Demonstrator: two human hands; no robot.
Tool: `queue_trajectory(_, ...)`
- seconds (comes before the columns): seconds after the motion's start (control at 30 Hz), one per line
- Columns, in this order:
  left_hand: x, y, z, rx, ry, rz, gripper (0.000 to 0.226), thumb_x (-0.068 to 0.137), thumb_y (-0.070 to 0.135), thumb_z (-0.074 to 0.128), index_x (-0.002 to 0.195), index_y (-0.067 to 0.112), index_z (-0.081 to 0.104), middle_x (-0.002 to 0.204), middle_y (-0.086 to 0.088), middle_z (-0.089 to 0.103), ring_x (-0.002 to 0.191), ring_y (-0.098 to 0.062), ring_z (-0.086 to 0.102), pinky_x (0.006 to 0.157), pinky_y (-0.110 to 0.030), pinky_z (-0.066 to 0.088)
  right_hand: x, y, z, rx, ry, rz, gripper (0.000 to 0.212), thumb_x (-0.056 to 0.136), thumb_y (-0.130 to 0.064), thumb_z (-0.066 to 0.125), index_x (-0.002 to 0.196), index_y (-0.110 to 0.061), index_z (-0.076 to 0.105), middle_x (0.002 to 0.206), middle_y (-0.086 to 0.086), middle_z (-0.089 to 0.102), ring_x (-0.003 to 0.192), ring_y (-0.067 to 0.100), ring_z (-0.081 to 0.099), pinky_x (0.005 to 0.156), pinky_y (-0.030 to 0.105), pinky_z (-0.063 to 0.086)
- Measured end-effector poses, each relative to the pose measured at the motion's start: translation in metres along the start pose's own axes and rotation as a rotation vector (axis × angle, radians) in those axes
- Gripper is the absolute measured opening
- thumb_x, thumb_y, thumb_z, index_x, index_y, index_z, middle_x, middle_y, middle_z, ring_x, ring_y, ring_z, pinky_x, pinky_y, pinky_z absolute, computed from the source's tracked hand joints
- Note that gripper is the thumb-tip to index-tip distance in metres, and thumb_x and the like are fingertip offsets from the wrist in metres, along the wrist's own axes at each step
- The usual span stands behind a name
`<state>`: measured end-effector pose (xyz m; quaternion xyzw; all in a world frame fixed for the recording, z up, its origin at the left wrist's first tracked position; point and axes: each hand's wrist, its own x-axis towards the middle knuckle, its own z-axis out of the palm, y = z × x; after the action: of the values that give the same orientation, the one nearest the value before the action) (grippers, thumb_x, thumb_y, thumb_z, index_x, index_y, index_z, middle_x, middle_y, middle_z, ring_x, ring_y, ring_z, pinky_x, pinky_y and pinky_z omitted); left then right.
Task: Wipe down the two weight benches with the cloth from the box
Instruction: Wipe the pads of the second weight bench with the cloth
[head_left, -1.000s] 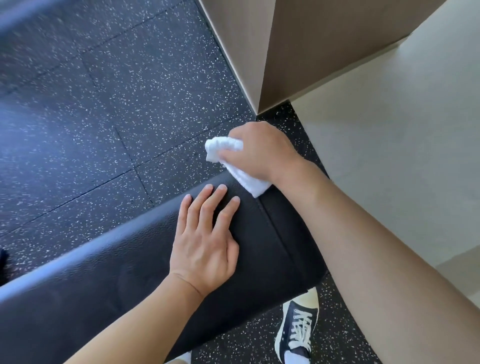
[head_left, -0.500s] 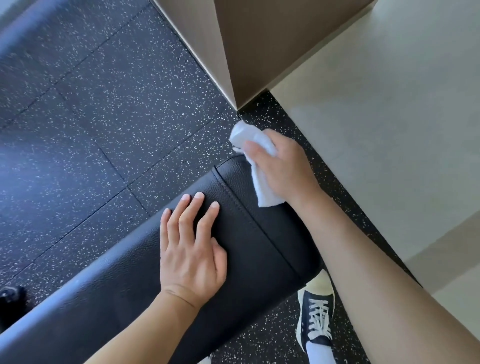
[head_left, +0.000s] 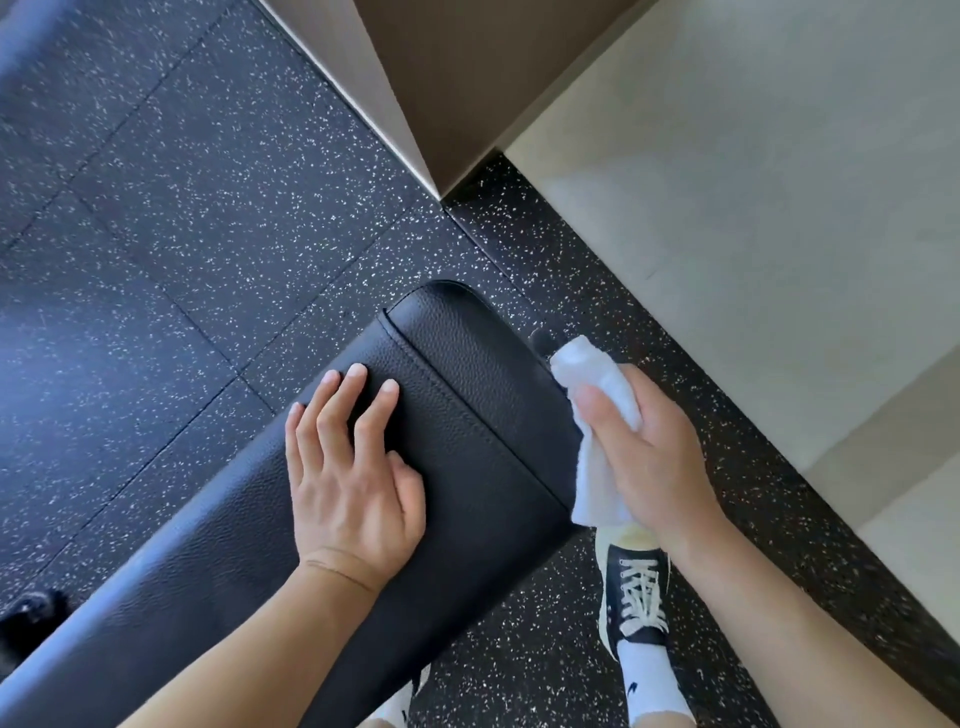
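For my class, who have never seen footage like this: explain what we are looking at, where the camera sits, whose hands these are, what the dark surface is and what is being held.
There is no machine here. A person wears a camera on the head, so the picture looks down at their own two arms. The long dark padded surface is a weight bench, standing on a speckled black floor. The left hand rests flat on top of the bench with straight fingers and holds nothing. The right hand grips a white cloth against the bench's end, at the edge nearest the person. Below it you see the person's shoe, and beyond it pale wall panels. Only one bench shows clearly.
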<state>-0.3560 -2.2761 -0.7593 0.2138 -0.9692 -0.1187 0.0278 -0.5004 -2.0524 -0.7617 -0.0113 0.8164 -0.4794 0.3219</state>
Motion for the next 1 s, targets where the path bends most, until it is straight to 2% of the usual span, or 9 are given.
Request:
queue_trajectory(0.17, -0.001, -0.002, 0.004, -0.009, 0.021, 0.026, 0.060, 0.086, 0.017, 0.043, 0.145, 0.007, 0.049, 0.155, -0.021, 0.043, 0.150, -0.043, 0.035, 0.121, -0.067, 0.026, 0.042, -0.029, 0.018, -0.016, 0.009, 0.042, 0.029, 0.094, -0.042, 0.061, 0.076, -0.020, 0.057, 0.068, -0.009, 0.058, 0.060, 0.004, 0.051, 0.054, 0.017, 0.039)
queue_trajectory(0.3, 0.001, -0.002, 0.002, -0.002, 0.021, 0.037, 0.062, 0.085, 0.015, 0.043, 0.146, 0.005, 0.050, 0.156, -0.019, 0.042, 0.148, -0.043, 0.035, 0.122, -0.065, 0.025, 0.064, -0.046, 0.030, -0.091, 0.043, 0.028, 0.037, 0.095, -0.039, 0.064, 0.069, -0.019, 0.048, 0.065, -0.005, 0.052, 0.062, 0.014, 0.048, 0.058, 0.033, 0.037)
queue_trajectory(0.37, 0.001, -0.001, 0.002, 0.000, 0.030, 0.054, 0.062, 0.086, 0.014, 0.044, 0.146, 0.004, 0.050, 0.156, -0.020, 0.043, 0.148, -0.044, 0.037, 0.122, -0.064, 0.026, 0.050, -0.043, 0.033, -0.145, 0.174, 0.026, 0.036, 0.094, -0.038, 0.063, 0.070, -0.017, 0.046, 0.063, -0.004, 0.051, 0.062, 0.019, 0.050, 0.057, 0.036, 0.037)
queue_trajectory(0.47, 0.000, -0.004, 0.002, -0.006, 0.038, 0.074, 0.060, 0.087, 0.015, 0.044, 0.146, 0.004, 0.050, 0.156, -0.019, 0.043, 0.148, -0.044, 0.037, 0.123, -0.062, 0.025, 0.006, -0.030, 0.046, -0.289, 0.506, -0.023, 0.030, 0.094, -0.039, 0.060, 0.075, -0.019, 0.049, 0.067, -0.004, 0.052, 0.065, 0.021, 0.052, 0.055, 0.037, 0.039)
queue_trajectory(0.6, -0.001, -0.005, 0.002, 0.000, 0.036, 0.069, 0.061, 0.088, 0.017, 0.045, 0.148, 0.007, 0.048, 0.158, -0.018, 0.042, 0.149, -0.042, 0.036, 0.124, -0.060, 0.024, -0.064, -0.009, 0.080, -0.032, 0.847, -0.013, 0.010, 0.099, -0.025, 0.062, 0.103, -0.018, 0.067, 0.095, -0.007, 0.062, 0.085, 0.018, 0.061, 0.072, 0.040, 0.051)
queue_trajectory(0.7, -0.001, -0.005, 0.004, -0.005, 0.049, 0.069, 0.062, 0.087, 0.017, 0.045, 0.148, 0.009, 0.048, 0.157, -0.018, 0.043, 0.149, -0.040, 0.035, 0.125, -0.059, 0.023, -0.081, -0.003, 0.100, 0.051, 0.894, -0.010, 0.014, 0.097, -0.016, 0.061, 0.110, -0.019, 0.065, 0.103, -0.009, 0.062, 0.090, 0.012, 0.062, 0.075, 0.033, 0.051)
queue_trajectory(0.83, -0.001, -0.005, 0.003, -0.008, 0.066, 0.065, 0.061, 0.087, 0.018, 0.046, 0.147, 0.009, 0.050, 0.157, -0.017, 0.044, 0.149, -0.039, 0.036, 0.126, -0.057, 0.023, -0.049, -0.005, 0.081, 0.078, 0.920, 0.114, 0.010, 0.093, -0.033, 0.058, 0.089, -0.025, 0.058, 0.081, -0.011, 0.062, 0.074, 0.011, 0.058, 0.064, 0.033, 0.047)
queue_trajectory(0.93, -0.002, -0.006, 0.002, 0.008, 0.058, 0.077, 0.060, 0.088, 0.018, 0.047, 0.147, 0.009, 0.051, 0.157, -0.018, 0.044, 0.148, -0.041, 0.038, 0.125, -0.057, 0.023, -0.026, -0.003, 0.056, 0.309, 0.833, 0.220, 0.017, 0.089, -0.034, 0.063, 0.075, -0.027, 0.056, 0.067, -0.019, 0.062, 0.062, 0.000, 0.055, 0.059, 0.024, 0.042)
queue_trajectory(1.0, -0.002, -0.006, 0.003, 0.012, 0.062, 0.079, 0.059, 0.089, 0.019, 0.047, 0.147, 0.009, 0.051, 0.157, -0.017, 0.044, 0.148, -0.040, 0.038, 0.125, -0.056, 0.024, -0.026, -0.001, 0.056, 0.313, 0.822, 0.206, 0.019, 0.090, -0.032, 0.063, 0.074, -0.026, 0.056, 0.066, -0.017, 0.061, 0.060, -0.001, 0.053, 0.058, 0.021, 0.041)
